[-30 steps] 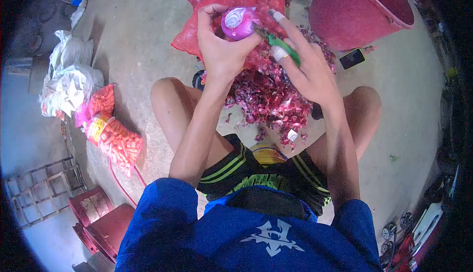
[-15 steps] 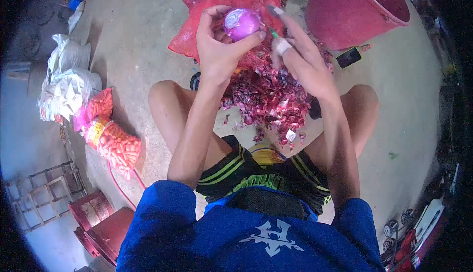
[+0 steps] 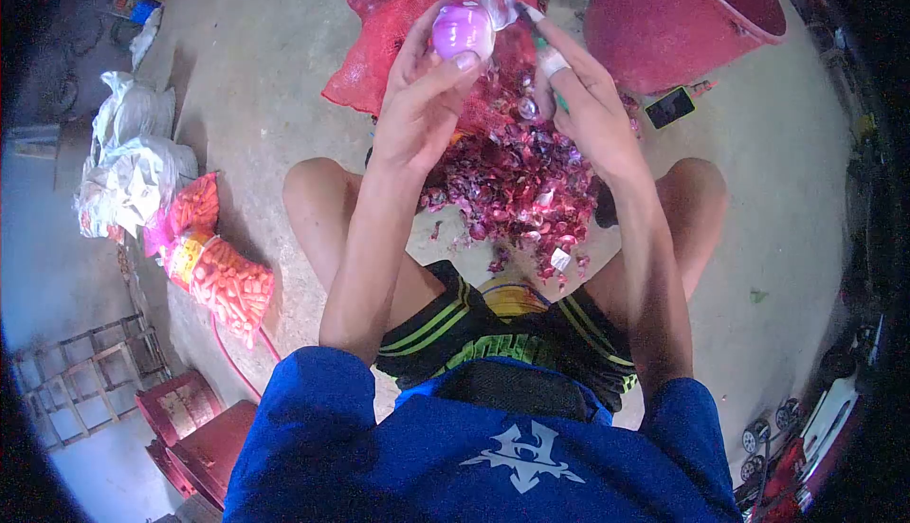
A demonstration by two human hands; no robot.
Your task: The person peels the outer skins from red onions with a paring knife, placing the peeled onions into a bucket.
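Observation:
My left hand [image 3: 417, 111] grips a peeled purple-red onion [image 3: 462, 32], its thumb pressed on the near side. Just right of the onion, my right hand [image 3: 588, 97] has white tape round its fingers and is closed on what looks like a small green-handled knife [image 3: 561, 102]. Its blade cannot be made out. A thin, pale strip of onion skin [image 3: 499, 9] stretches from the onion toward my right fingertips. Below both hands lies a heap of dark red onion peelings [image 3: 512, 177]. Behind them is a red mesh sack [image 3: 365, 63] of onions.
A large red tub [image 3: 654, 26] stands at the upper right, with a phone [image 3: 670, 107] on the floor beside it. To the left are white sacks [image 3: 142, 168] and a bag of orange-pink pieces [image 3: 232, 281]. Red plastic stools [image 3: 209, 438] stand lower left.
The onion has turned in my left hand and shifted slightly up. My right hand has drawn a little down and right, and a strip of skin now hangs off the onion.

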